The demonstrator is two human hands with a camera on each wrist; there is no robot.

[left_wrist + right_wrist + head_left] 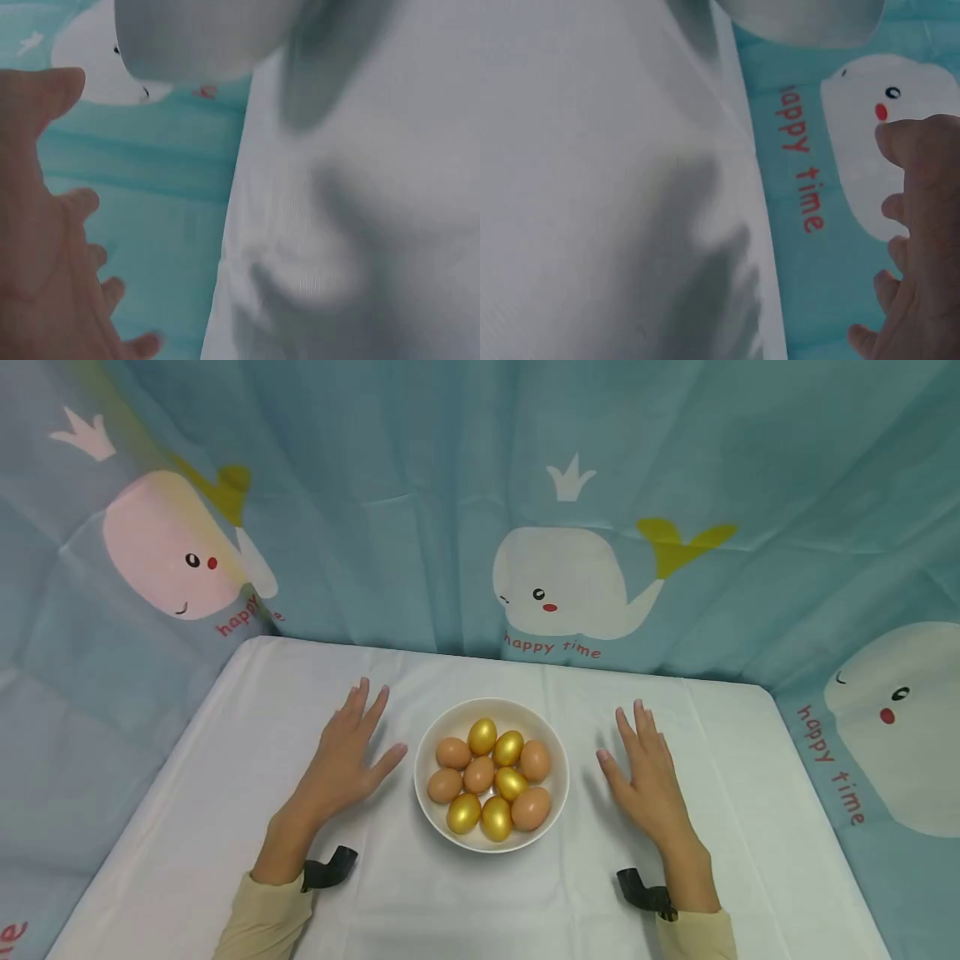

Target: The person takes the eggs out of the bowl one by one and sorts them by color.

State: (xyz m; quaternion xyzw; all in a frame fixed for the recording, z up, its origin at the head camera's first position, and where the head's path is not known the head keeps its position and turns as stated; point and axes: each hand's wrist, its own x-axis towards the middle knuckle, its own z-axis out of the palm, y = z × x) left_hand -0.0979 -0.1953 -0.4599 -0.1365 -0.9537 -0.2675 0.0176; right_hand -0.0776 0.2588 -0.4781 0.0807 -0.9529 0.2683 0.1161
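Note:
A white bowl [491, 706] stands mid-table, holding several brown eggs [531, 809] and several shiny golden eggs [482, 737] mixed together. To its left, my left hand [341, 764] is spread with the thumb pointing toward the rim, apart from it. On the other side, my right hand [647, 777] is likewise spread, a little farther from the bowl. Neither hand holds anything. In the left wrist view the bowl's outer wall [199, 37] shows above the fingers; the right wrist view catches its side [810, 19] at the top.
A white cloth [450, 910] covers the table. Behind and beside it hangs a blue curtain [390, 527] printed with whales. Each wrist wears a black camera mount, the left mount [330, 868] and the right mount [642, 891] both jutting inward over the cloth.

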